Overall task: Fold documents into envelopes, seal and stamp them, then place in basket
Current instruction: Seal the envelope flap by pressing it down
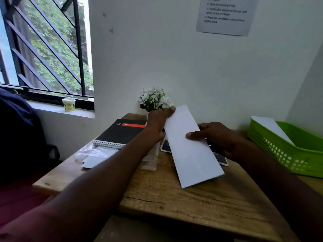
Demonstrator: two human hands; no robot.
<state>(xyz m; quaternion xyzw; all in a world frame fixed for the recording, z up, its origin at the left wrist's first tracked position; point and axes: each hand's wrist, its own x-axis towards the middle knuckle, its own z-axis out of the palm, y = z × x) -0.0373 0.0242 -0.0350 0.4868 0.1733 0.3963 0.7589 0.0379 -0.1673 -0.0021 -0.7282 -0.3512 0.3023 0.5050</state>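
White envelope [190,147] between both hands

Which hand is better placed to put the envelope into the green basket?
Probably the right hand: it grips the envelope on the side nearer the green basket. The left hand holds the far end.

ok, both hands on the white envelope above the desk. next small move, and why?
Probably carry the envelope right and drop it into the green basket: left hand and right hand hold it clear of the desk, and one white envelope already lies there. Whether it is sealed and stamped cannot be told.
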